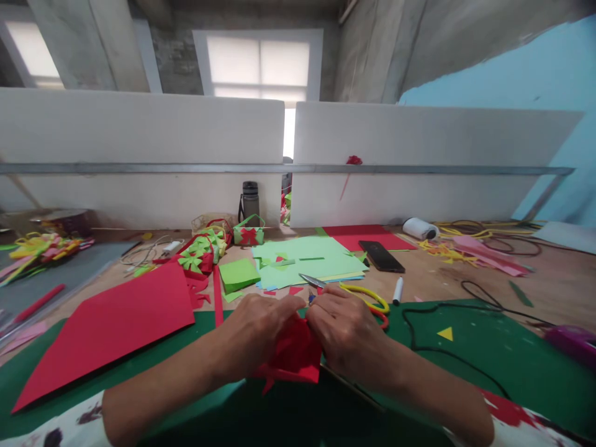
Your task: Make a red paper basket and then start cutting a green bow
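Both hands meet over the green mat, near the middle of the head view. My left hand (257, 329) is closed on the left side of a folded red paper piece (298, 354). The opposite upper edge of that piece is pinched by my right hand (342, 323). Its lower part hangs between my wrists, and a small red strip sticks out below. My fingertips partly hide its top. Just beyond my right hand lie scissors (313, 281) with silver blades, and yellow handles (372, 297) show beside the knuckles, with an orange-red loop below them.
A large red sheet (125, 316) lies at left. Light green sheets (316, 261), a phone (382, 256) and a white marker (397, 290) are beyond my hands. A small green paper basket (249, 234) stands near a bottle (250, 202). A black cord (447, 304) crosses the green mat (526, 366).
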`<state>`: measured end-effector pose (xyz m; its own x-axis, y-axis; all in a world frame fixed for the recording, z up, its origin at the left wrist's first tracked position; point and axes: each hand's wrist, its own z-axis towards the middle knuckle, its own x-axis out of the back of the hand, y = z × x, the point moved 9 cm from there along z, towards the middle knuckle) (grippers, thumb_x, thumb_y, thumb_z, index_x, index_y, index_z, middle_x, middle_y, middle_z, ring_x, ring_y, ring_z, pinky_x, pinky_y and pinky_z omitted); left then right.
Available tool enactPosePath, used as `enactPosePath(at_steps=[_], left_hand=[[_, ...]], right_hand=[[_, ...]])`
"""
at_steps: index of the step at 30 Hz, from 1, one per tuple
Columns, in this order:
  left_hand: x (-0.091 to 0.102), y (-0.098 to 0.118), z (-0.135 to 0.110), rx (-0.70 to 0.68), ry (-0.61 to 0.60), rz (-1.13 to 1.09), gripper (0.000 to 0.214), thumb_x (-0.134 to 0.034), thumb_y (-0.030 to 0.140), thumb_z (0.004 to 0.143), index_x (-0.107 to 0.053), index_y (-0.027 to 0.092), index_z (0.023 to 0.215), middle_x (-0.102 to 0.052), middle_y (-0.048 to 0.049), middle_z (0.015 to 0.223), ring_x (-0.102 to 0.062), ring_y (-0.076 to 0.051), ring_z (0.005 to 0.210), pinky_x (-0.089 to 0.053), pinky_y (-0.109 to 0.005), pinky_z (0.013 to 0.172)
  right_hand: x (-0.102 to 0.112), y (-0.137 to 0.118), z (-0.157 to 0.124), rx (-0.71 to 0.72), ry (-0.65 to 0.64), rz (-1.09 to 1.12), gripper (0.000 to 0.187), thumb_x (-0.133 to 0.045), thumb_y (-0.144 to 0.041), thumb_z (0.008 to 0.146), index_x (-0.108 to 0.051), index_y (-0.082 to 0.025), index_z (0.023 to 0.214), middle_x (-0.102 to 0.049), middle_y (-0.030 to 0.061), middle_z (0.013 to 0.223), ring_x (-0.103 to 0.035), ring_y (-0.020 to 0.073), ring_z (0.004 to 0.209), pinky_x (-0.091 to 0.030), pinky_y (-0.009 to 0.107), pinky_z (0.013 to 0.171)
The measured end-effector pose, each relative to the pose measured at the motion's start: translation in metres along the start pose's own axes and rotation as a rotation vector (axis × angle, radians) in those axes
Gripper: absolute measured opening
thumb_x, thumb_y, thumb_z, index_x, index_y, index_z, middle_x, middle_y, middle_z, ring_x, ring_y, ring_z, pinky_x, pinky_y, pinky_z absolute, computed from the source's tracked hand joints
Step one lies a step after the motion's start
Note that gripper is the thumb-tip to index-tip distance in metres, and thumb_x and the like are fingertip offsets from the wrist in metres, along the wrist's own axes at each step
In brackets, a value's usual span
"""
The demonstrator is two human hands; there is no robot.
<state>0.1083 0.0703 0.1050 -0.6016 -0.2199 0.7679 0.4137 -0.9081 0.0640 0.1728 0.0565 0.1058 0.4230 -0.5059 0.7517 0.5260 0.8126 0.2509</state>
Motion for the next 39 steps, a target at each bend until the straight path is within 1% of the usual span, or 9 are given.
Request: enactPosePath(at_steps=[6, 10, 13, 19, 23, 28, 32, 35, 39], left_hand=[[-0.01, -0.008, -0.003, 0.07, -0.076, -0.036, 0.027, -0.042, 0.007, 0.085, -0.046, 0.016, 0.109, -0.057, 0.0028, 0.065, -0.048, -0.01, 0.053, -0.036, -0.02, 0.049], [-0.009, -0.007, 0.0, 0.09, -0.053, -0.076, 0.019, -0.04, 0.01, 0.088, -0.048, 0.016, 0.104, -0.059, 0.0022, 0.065, -0.048, -0.009, 0.052, -0.035, -0.02, 0.048], [-0.009, -0.007, 0.001, 0.078, -0.035, -0.071, 0.02, -0.042, 0.01, 0.086, -0.048, 0.015, 0.104, -0.058, 0.0027, 0.063, -0.048, -0.009, 0.051, -0.036, -0.019, 0.047], [-0.02, -0.014, -0.007, 0.097, -0.08, -0.065, 0.027, -0.042, 0.007, 0.085, -0.048, 0.016, 0.109, -0.057, 0.0026, 0.066, -0.05, -0.009, 0.055, -0.037, -0.02, 0.05], [-0.022, -0.016, -0.008, 0.12, -0.104, -0.04, 0.03, -0.043, 0.005, 0.084, -0.047, 0.018, 0.11, -0.055, 0.0039, 0.065, -0.046, -0.01, 0.054, -0.033, -0.021, 0.049], [-0.019, -0.011, -0.002, 0.106, -0.05, -0.038, 0.021, -0.041, 0.007, 0.086, -0.051, 0.016, 0.102, -0.056, 0.0034, 0.062, -0.048, -0.009, 0.052, -0.032, -0.02, 0.048], [-0.019, -0.014, 0.001, 0.167, -0.046, -0.077, 0.017, -0.044, 0.008, 0.083, -0.057, 0.015, 0.09, -0.054, 0.0039, 0.058, -0.044, -0.008, 0.048, -0.031, -0.02, 0.045], [-0.016, -0.022, -0.001, 0.222, -0.049, -0.126, 0.009, -0.051, 0.011, 0.078, -0.059, 0.015, 0.076, -0.054, 0.0032, 0.057, -0.045, -0.008, 0.049, -0.032, -0.018, 0.045], [-0.005, -0.048, -0.005, 0.429, 0.05, -0.429, 0.015, -0.051, 0.011, 0.08, -0.064, 0.015, 0.074, -0.06, 0.0017, 0.061, -0.05, -0.007, 0.053, -0.036, -0.015, 0.047]], right_hand=[[-0.004, 0.004, -0.003, -0.053, -0.022, -0.003, 0.022, -0.039, 0.0, 0.077, -0.054, -0.014, 0.068, -0.055, 0.0047, 0.061, -0.044, 0.0156, 0.057, -0.042, 0.035, 0.073], [-0.003, 0.002, -0.002, -0.058, -0.045, 0.013, 0.025, -0.036, 0.001, 0.078, -0.056, -0.012, 0.071, -0.057, 0.0059, 0.062, -0.048, 0.0164, 0.058, -0.043, 0.039, 0.079], [-0.004, 0.003, -0.002, -0.071, -0.058, 0.013, 0.024, -0.036, 0.0, 0.078, -0.055, -0.013, 0.071, -0.057, 0.0056, 0.062, -0.049, 0.0165, 0.057, -0.043, 0.041, 0.081], [-0.007, 0.006, -0.005, -0.09, -0.088, 0.008, 0.019, -0.041, -0.005, 0.078, -0.057, -0.014, 0.081, -0.062, 0.0063, 0.068, -0.055, 0.0182, 0.062, -0.039, 0.044, 0.089], [-0.008, 0.007, -0.007, -0.09, -0.115, 0.01, 0.015, -0.043, -0.008, 0.074, -0.056, -0.015, 0.075, -0.061, 0.0051, 0.066, -0.054, 0.0175, 0.061, -0.035, 0.045, 0.096], [-0.013, 0.009, -0.008, -0.094, -0.142, -0.008, 0.018, -0.044, -0.005, 0.07, -0.057, -0.015, 0.077, -0.062, 0.0051, 0.066, -0.054, 0.0172, 0.061, -0.032, 0.046, 0.097], [-0.019, 0.009, -0.009, -0.085, -0.148, -0.035, 0.017, -0.044, -0.005, 0.071, -0.058, -0.013, 0.076, -0.062, 0.007, 0.066, -0.055, 0.0187, 0.062, -0.034, 0.046, 0.095], [-0.016, 0.016, -0.01, -0.137, -0.109, -0.02, 0.021, -0.042, -0.002, 0.075, -0.059, -0.013, 0.081, -0.066, 0.0082, 0.072, -0.059, 0.0196, 0.067, -0.034, 0.049, 0.094], [0.011, 0.033, -0.01, -0.248, 0.069, 0.039, 0.028, -0.037, -0.003, 0.085, -0.055, -0.013, 0.103, -0.07, 0.0103, 0.092, -0.064, 0.0214, 0.083, -0.036, 0.049, 0.091]])
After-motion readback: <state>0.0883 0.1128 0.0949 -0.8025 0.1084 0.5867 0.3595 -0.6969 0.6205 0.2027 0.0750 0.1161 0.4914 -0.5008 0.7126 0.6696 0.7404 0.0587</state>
